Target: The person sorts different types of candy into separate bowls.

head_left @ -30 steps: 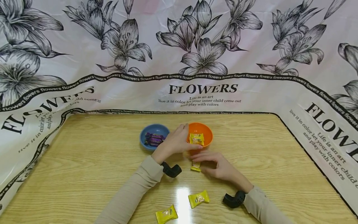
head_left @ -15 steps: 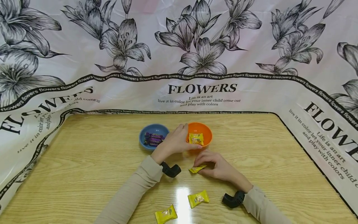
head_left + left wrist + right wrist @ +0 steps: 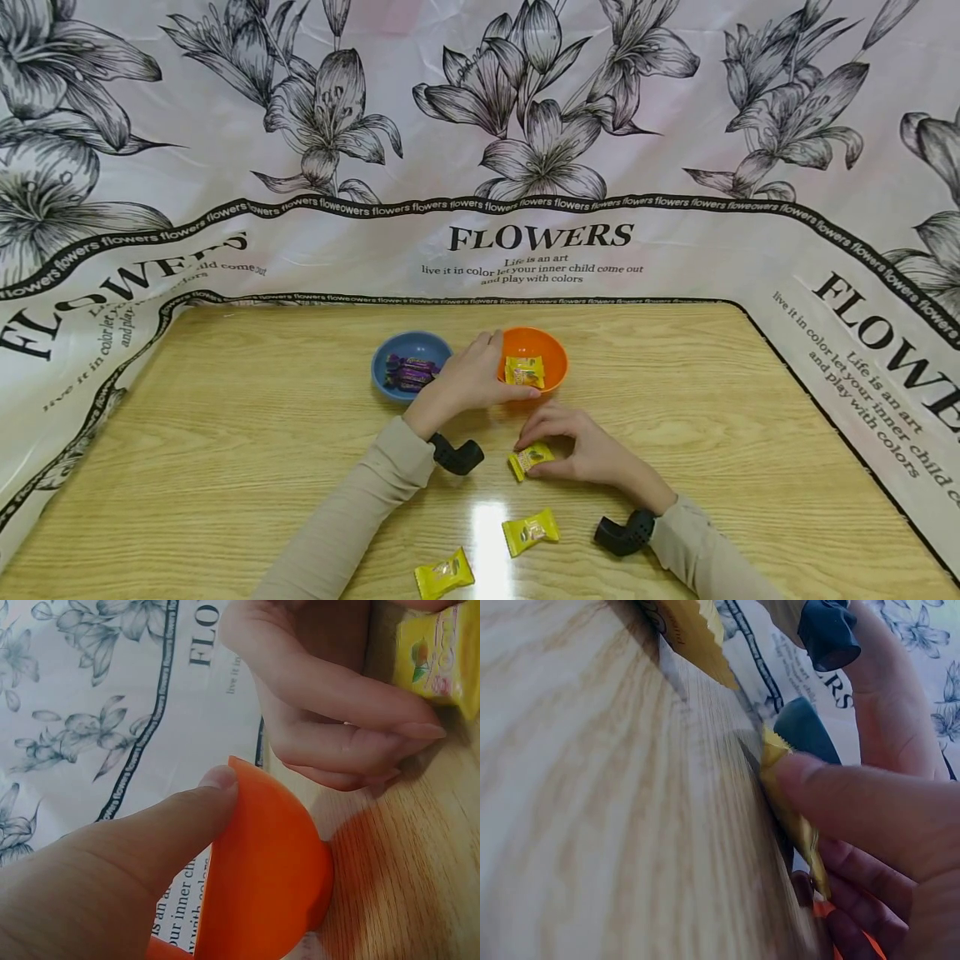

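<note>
My left hand holds the orange bowl at its rim. In the left wrist view the thumb lies on the rim, the other fingers out of sight. Yellow wrapped candies lie inside that bowl. Just in front of it, my right hand pinches a yellow wrapped candy between thumb and fingers. The right wrist view shows this candy edge-on, close over the wooden table, with the thumb on its near side.
A blue bowl with several purple-wrapped candies stands left of the orange one, partly behind my left hand. Two more yellow candies lie nearer me, one at the middle and another candy at the front. Flower-printed cloth borders the table.
My right fingers have drawn the yellow candy slightly toward me and tilted it, so its printed face now shows. The left hand stays on the orange bowl.
</note>
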`<act>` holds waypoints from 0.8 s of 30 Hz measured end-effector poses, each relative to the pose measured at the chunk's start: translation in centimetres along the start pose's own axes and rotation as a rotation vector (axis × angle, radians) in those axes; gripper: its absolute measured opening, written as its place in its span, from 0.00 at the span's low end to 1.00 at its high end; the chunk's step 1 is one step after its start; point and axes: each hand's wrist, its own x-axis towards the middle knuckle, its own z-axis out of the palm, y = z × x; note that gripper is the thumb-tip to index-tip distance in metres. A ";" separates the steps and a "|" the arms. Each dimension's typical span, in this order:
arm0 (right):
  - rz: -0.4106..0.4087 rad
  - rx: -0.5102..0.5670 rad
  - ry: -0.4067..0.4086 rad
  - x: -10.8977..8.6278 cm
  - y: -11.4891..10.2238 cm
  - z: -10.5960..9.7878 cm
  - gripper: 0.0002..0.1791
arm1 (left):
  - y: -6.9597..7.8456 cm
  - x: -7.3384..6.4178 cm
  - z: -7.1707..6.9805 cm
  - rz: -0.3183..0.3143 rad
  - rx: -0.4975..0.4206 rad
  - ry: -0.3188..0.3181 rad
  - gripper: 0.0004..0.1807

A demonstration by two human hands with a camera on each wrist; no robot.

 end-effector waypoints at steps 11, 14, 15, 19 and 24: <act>0.017 -0.019 0.019 0.9 -2.9 -0.4 0.18 | -0.1 0.0 0.0 0.000 -0.003 0.003 0.61; -0.001 0.023 0.035 0.6 -2.3 -0.5 0.17 | 0.0 0.1 0.0 0.003 0.004 0.004 0.61; -0.017 0.046 0.040 0.4 -1.9 -0.5 0.17 | 0.0 0.1 0.1 0.002 0.005 0.004 0.61; -0.053 0.165 0.061 -0.6 -0.1 -1.1 0.18 | 0.0 0.1 0.1 0.000 0.005 0.006 0.62; -0.038 0.315 0.128 -1.5 1.3 -2.5 0.18 | 0.0 0.1 0.0 -0.002 -0.001 0.010 0.61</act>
